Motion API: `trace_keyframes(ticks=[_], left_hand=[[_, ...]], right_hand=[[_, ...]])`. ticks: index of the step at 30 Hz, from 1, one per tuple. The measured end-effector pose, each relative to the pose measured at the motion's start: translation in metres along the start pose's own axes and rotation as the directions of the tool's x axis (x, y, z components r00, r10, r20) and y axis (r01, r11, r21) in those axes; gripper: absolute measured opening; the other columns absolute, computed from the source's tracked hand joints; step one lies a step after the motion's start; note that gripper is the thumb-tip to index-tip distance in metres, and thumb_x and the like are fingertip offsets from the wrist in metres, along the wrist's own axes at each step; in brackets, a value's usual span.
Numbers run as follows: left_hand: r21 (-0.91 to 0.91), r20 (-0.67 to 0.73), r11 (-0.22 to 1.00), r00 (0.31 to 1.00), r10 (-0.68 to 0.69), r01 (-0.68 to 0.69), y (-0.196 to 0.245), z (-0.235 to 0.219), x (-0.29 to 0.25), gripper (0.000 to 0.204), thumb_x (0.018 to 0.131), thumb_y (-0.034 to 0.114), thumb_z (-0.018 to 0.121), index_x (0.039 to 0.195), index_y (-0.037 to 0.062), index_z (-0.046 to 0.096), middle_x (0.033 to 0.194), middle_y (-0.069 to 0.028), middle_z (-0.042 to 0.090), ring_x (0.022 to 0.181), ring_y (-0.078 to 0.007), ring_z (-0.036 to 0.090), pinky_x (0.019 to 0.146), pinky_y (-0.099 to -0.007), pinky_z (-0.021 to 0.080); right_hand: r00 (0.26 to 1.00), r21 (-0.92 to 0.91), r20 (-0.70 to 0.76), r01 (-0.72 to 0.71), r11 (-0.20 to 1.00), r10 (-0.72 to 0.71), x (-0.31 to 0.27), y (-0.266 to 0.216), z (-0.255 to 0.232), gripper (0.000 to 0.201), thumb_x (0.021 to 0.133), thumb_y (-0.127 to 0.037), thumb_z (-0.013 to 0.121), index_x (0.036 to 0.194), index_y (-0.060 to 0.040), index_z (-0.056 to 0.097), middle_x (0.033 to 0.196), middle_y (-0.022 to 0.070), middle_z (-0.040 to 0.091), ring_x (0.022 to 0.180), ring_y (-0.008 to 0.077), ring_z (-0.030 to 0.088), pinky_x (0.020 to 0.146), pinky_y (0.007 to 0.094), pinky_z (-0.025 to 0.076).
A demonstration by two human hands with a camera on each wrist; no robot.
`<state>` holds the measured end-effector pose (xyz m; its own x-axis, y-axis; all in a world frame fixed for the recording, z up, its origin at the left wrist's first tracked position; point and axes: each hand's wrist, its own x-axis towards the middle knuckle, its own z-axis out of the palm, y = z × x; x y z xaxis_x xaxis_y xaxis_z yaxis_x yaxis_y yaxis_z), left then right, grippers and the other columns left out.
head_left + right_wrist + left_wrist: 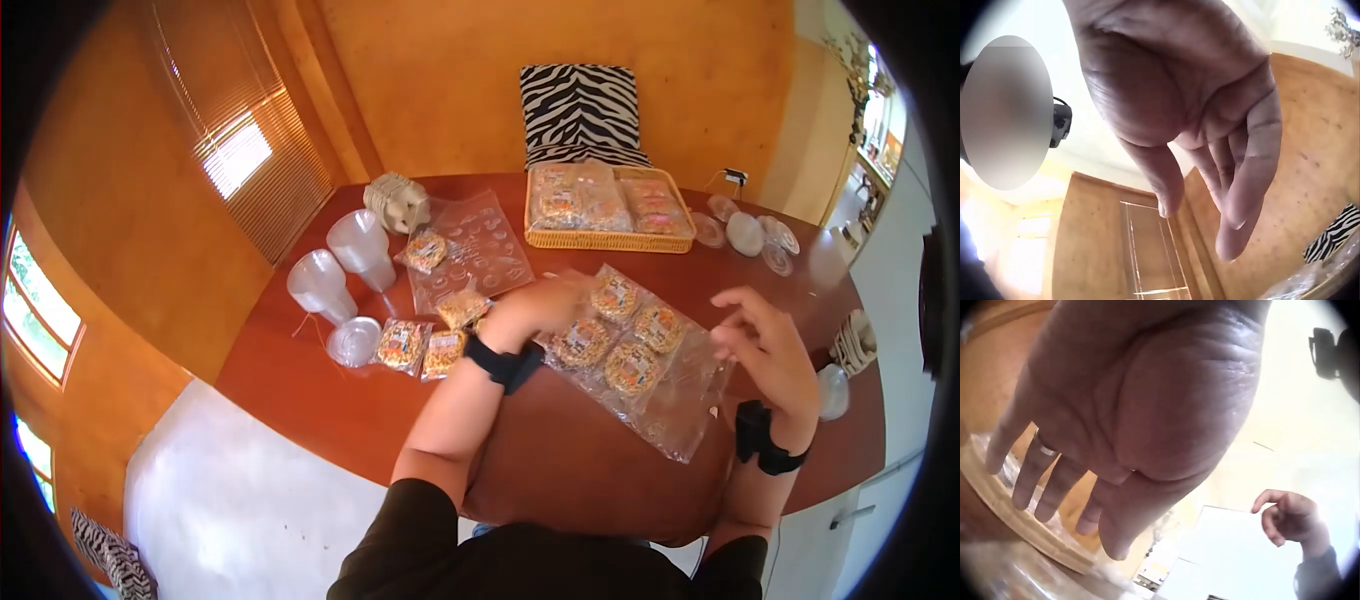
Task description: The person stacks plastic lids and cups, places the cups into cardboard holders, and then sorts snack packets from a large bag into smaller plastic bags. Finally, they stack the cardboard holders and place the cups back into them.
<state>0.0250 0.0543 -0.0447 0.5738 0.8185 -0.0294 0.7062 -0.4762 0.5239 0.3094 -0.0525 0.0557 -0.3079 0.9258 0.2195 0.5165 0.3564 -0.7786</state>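
My left hand (pixel 548 305), slightly blurred, hovers at the left edge of a clear plastic bag (pixel 672 425). Several round snack packets (pixel 632 368) with printed labels sit at the bag's upper part. In the left wrist view the fingers (pixel 1054 494) extend with nothing held, and a ring shows on one. To the right of the bag my right hand (pixel 768 350) is raised, its fingers (pixel 1241 206) loosely bent and holding nothing. Beside my left wrist lie more snack packets (pixel 401 344), partly hidden by the arm.
A wicker basket (pixel 610 240) full of packets stands at the back. Another clear plastic sheet (pixel 480 250) carries one packet at the left. Stacked plastic cups (pixel 360 245), a lid (pixel 354 342) and an egg-carton-like object (pixel 397 203) are left; round lids (pixel 745 234) lie right.
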Motion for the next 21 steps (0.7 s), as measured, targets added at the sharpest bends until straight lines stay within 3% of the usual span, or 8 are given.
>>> trace_keyframes(ticks=[3, 8, 10, 13, 14, 16, 19, 21], left_hand=[[0.15, -0.172, 0.939, 0.943, -0.284, 0.31, -0.067, -0.036, 0.008, 0.051, 0.086, 0.033, 0.058, 0.127, 0.0017, 0.051, 0.131, -0.0237, 0.049, 0.123, -0.0371, 0.045, 0.101, -0.0428, 0.038], [0.357, -0.351, 0.753, 0.827, -0.44, 0.552, -0.219, -0.068, -0.019, 0.047, 0.085, 0.042, 0.055, 0.121, 0.0133, 0.059, 0.129, -0.0192, 0.052, 0.124, -0.0375, 0.045, 0.101, -0.0469, 0.039], [0.257, -0.447, 0.555, 0.606, -0.657, 0.791, -0.322, -0.054, -0.009, 0.049, 0.087, 0.039, 0.05, 0.124, 0.0066, 0.054, 0.127, -0.0206, 0.052, 0.124, -0.0387, 0.045, 0.101, -0.0506, 0.039], [0.185, -0.446, 0.609, 0.618, -0.647, 0.771, -0.268, -0.056, -0.038, 0.066, 0.077, 0.036, 0.068, 0.132, 0.0113, 0.042, 0.135, -0.0225, 0.044, 0.122, -0.0459, 0.044, 0.095, -0.0563, 0.042], [0.149, -0.472, 0.518, 0.521, -0.711, 0.842, -0.24, -0.058, -0.036, 0.068, 0.076, 0.033, 0.07, 0.133, 0.0126, 0.04, 0.134, -0.0218, 0.045, 0.119, -0.0461, 0.046, 0.093, -0.0554, 0.044], [0.209, -0.549, 0.525, 0.543, -0.635, 0.825, -0.27, -0.053, -0.032, 0.065, 0.075, 0.034, 0.072, 0.129, 0.0104, 0.045, 0.123, -0.0197, 0.054, 0.114, -0.0411, 0.052, 0.09, -0.0504, 0.047], [0.237, -0.514, 0.63, 0.646, -0.565, 0.74, -0.269, -0.066, -0.029, 0.052, 0.078, 0.03, 0.071, 0.121, 0.0074, 0.052, 0.108, -0.0132, 0.063, 0.101, -0.0285, 0.061, 0.086, -0.0401, 0.05], [-0.125, -0.376, 0.869, 0.787, -0.488, 0.479, -0.18, -0.088, -0.03, 0.043, 0.082, 0.024, 0.067, 0.118, 0.0059, 0.054, 0.103, -0.0087, 0.065, 0.094, -0.0211, 0.062, 0.083, -0.0345, 0.05]], right_hand=[[0.994, 0.063, 0.044, 0.093, 0.994, -0.096, 0.0, 0.007, 0.009, 0.027, 0.086, -0.013, 0.064, 0.108, -0.0012, 0.054, 0.073, 0.0094, 0.063, 0.066, 0.0136, 0.064, 0.059, 0.0257, 0.048], [0.956, -0.061, 0.203, 0.23, 0.971, -0.214, 0.002, 0.016, 0.012, 0.033, 0.084, -0.021, 0.067, 0.11, -0.0038, 0.054, 0.074, 0.0119, 0.063, 0.064, 0.0237, 0.064, 0.058, 0.0318, 0.048], [0.942, -0.076, 0.196, 0.293, 0.953, -0.273, 0.002, 0.017, 0.014, 0.035, 0.084, -0.023, 0.066, 0.11, -0.0056, 0.053, 0.076, 0.0125, 0.062, 0.065, 0.0283, 0.062, 0.059, 0.0344, 0.047], [0.939, -0.056, 0.202, 0.294, 0.954, -0.278, 0.001, 0.014, 0.011, 0.034, 0.085, -0.023, 0.065, 0.111, -0.0061, 0.052, 0.078, 0.0127, 0.061, 0.067, 0.0297, 0.061, 0.061, 0.0359, 0.047], [0.936, -0.067, 0.188, 0.315, 0.947, -0.298, 0.003, 0.016, 0.01, 0.034, 0.085, -0.023, 0.065, 0.111, -0.0057, 0.052, 0.078, 0.0129, 0.061, 0.068, 0.03, 0.061, 0.061, 0.0363, 0.047], [0.925, -0.082, 0.171, 0.357, 0.93, -0.34, 0.008, 0.023, 0.012, 0.033, 0.084, -0.022, 0.064, 0.11, -0.0051, 0.052, 0.078, 0.0132, 0.062, 0.069, 0.0307, 0.061, 0.062, 0.0372, 0.047], [0.931, -0.152, 0.135, 0.358, 0.921, -0.339, 0.012, 0.031, 0.013, 0.033, 0.084, -0.023, 0.064, 0.108, -0.0038, 0.052, 0.077, 0.0132, 0.062, 0.069, 0.0313, 0.061, 0.063, 0.0378, 0.047], [0.94, -0.15, 0.129, 0.332, 0.931, -0.315, 0.015, 0.031, 0.011, 0.033, 0.084, -0.024, 0.064, 0.107, -0.0033, 0.052, 0.077, 0.0136, 0.062, 0.07, 0.0317, 0.061, 0.063, 0.0378, 0.047]])
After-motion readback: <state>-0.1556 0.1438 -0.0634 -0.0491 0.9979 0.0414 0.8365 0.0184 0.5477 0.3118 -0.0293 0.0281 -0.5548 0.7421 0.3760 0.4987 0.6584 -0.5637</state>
